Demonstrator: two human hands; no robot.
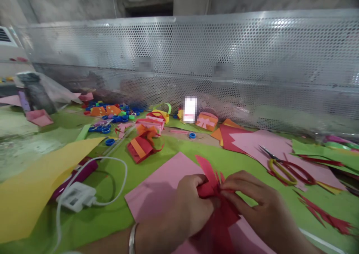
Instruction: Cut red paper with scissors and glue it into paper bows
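Note:
Between my two hands is a piece of red paper (228, 213) with folded and cut strips standing up from it. My left hand (193, 203), a metal bangle (132, 239) at its wrist, closes around the middle of the red paper. On the right side, my right hand (252, 198) pinches the edge of the same paper between thumb and fingers. Under both hands lies a sheet of pink paper (162, 183) on the green table cover (106, 222). Part of the red paper is hidden behind my fingers.
Scissors with yellow and red handles (291, 171) rest on pink paper at right, near red scraps (322, 213). At left are a white charger with cable (77, 196) and yellow paper (36, 194). Paper bags (140, 147) and blue scissors (102, 128) stand before a perforated metal panel (238, 48).

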